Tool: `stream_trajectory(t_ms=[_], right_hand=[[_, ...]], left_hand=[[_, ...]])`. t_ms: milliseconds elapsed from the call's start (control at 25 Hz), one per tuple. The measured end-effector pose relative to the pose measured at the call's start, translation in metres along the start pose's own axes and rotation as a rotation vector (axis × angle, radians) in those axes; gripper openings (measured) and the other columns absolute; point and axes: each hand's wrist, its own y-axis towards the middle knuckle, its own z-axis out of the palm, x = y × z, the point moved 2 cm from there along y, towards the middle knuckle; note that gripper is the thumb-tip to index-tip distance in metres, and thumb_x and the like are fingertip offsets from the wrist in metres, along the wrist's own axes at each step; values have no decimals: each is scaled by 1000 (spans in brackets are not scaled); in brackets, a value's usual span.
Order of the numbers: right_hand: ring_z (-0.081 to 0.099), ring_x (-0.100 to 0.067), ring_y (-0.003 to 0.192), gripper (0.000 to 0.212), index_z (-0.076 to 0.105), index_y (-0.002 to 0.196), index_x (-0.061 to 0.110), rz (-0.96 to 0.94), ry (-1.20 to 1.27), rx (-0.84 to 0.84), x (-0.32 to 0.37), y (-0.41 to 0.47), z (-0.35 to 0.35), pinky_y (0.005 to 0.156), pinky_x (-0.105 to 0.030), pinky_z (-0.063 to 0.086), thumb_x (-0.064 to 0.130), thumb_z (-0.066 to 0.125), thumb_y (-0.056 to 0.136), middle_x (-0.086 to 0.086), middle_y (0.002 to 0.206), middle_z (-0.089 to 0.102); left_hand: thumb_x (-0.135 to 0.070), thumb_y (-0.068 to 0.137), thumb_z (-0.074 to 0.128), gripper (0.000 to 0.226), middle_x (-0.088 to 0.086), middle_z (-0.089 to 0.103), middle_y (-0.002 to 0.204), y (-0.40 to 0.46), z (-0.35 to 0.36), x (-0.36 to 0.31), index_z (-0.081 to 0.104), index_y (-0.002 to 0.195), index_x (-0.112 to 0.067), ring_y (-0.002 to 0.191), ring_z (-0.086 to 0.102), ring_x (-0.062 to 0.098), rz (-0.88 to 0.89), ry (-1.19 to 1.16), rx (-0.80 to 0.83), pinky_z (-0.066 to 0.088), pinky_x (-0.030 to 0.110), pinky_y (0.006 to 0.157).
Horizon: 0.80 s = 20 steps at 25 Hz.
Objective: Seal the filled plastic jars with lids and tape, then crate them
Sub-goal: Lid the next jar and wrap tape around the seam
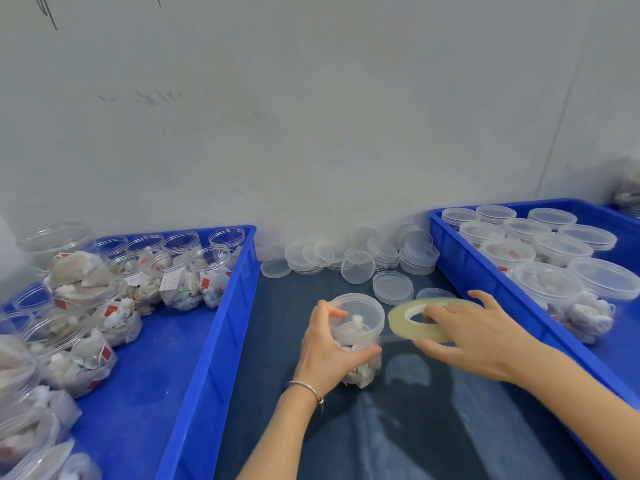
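Note:
A clear plastic jar (358, 327) filled with sachets stands on the dark table, a lid on top. My left hand (327, 348) grips it from the left side, fingers curled round its wall. Just to its right my right hand (474, 336) holds a roll of clear tape (401, 320), a finger through its core. A strip of tape runs from the roll to the jar just under the lid. Loose clear lids (360, 258) lie in a heap at the back of the table.
A blue crate (221, 327) on the left holds several open filled jars. Another blue crate (460, 258) on the right holds several lidded jars. A white wall stands close behind the table.

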Motion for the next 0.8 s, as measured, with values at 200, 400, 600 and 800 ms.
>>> stream_trajectory(t_ms=[200, 400, 600, 800], right_hand=[[50, 0, 79, 58, 57, 82, 26, -39, 237, 88, -33, -10, -8, 98, -30, 30, 73, 23, 81, 13, 78, 58], [40, -7, 60, 61, 47, 67, 20, -100, 554, 226, -61, -27, -26, 67, -29, 36, 75, 25, 79, 4, 64, 47], [47, -2, 72, 50, 44, 75, 30, -56, 110, 149, -71, -28, -24, 81, -22, 35, 68, 15, 86, 15, 74, 50], [38, -3, 85, 35, 31, 73, 33, 53, -12, 42, -57, -11, -15, 85, -28, 43, 59, 19, 94, 18, 82, 36]], left_hand=[[-38, 49, 91, 64, -18, 53, 106, 0, -8, 3, 42, 90, -34, 99, 51, -6, 16, -25, 59, 43, 9, 78], [-39, 43, 91, 68, -16, 57, 113, -8, -25, 9, 45, 92, -28, 105, 57, 1, -19, -105, 155, 53, 37, 88], [-30, 45, 93, 69, -18, 55, 119, -14, -30, 5, 46, 94, -23, 106, 54, -9, -17, -132, 184, 53, 31, 90], [-11, 50, 94, 66, -19, 56, 117, -18, -31, 7, 46, 94, -18, 107, 56, -6, -34, -173, 203, 55, 31, 87]])
